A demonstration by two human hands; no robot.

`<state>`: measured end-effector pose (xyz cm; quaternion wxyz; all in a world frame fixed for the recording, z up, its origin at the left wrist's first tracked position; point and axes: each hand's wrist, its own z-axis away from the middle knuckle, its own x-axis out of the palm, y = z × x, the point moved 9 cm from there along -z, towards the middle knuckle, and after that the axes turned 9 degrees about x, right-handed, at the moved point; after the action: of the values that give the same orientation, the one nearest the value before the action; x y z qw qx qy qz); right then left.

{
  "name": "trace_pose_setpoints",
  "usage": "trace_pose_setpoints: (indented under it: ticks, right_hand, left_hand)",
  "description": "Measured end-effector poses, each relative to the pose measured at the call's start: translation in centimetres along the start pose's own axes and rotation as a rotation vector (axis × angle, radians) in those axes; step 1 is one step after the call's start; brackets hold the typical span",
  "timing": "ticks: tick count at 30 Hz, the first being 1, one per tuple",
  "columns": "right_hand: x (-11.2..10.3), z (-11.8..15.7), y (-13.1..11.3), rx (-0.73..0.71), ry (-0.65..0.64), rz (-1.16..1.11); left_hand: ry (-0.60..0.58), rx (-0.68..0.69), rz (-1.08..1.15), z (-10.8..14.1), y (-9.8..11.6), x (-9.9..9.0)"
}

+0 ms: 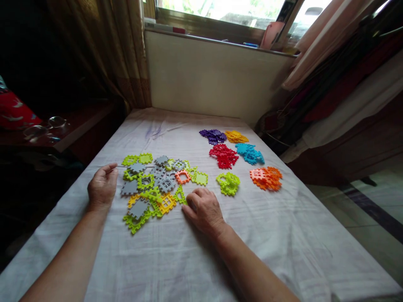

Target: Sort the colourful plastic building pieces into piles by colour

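My left hand rests on its side at the left of a mixed spread of green, grey and yellow toothed plastic pieces; its fingers are curled together, and anything inside them is hidden. My right hand lies on the cloth at the right edge of that spread, fingers bent, close to a green triangular piece. An orange square frame sits among the mixed pieces. Sorted piles stand to the right: purple, yellow, red, blue, green and orange.
The pieces lie on a table with a pale cloth. A low wall and window sill are behind it. Glasses and a red item sit on a dark surface at left. Clothes hang at right.
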<state>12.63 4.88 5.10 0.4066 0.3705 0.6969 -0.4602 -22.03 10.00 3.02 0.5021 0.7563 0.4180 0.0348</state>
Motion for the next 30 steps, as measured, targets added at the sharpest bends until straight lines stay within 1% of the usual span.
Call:
trace_pose_setpoints:
  ticks: [3,5,8,12,14,16,20,22,25,27,30]
  right_hand:
    - [-0.1,-0.1,0.6,0.019,0.016,0.000]
    - [-0.6,-0.1,1.4,0.025,0.044,-0.019]
    - [-1.9,-0.1,3.4,0.049,0.128,-0.053]
    - [-3.8,0.0,6.9,0.124,0.251,-0.074]
    - [-4.1,0.1,8.1,0.151,0.263,-0.083]
    - [-3.9,0.1,8.5,0.152,0.247,-0.082]
    - [-4.1,-1.0,8.1,0.176,0.291,0.007]
    - [-3.7,-2.3,7.4,0.202,0.265,0.099]
    - [-1.5,-4.4,6.1,0.229,0.098,0.210]
    - [0.4,-5.0,4.9,0.249,0.000,0.223]
    - [2.6,-4.6,2.7,0.276,-0.046,0.167]
  left_hand:
    - [0.012,-0.050,0.049,0.2,-0.3,0.0]
    - [0.017,-0.049,0.048,0.2,0.0,0.0]
    - [0.014,-0.054,0.041,0.3,0.4,-0.1]
    - [0.013,-0.064,0.024,0.3,0.7,-0.3]
    - [0.013,-0.065,0.023,0.3,0.7,-0.3]
    - [0.013,-0.069,0.025,0.3,0.7,-0.3]
    - [0.011,-0.068,0.022,0.3,0.7,-0.2]
    - [0.009,-0.065,0.013,0.3,0.8,-0.1]
    - [0.001,-0.079,0.017,0.2,0.8,0.0]
    - [0.002,-0.084,0.020,0.2,0.6,0.0]
    - [0.008,-0.069,0.023,0.0,0.3,0.0]
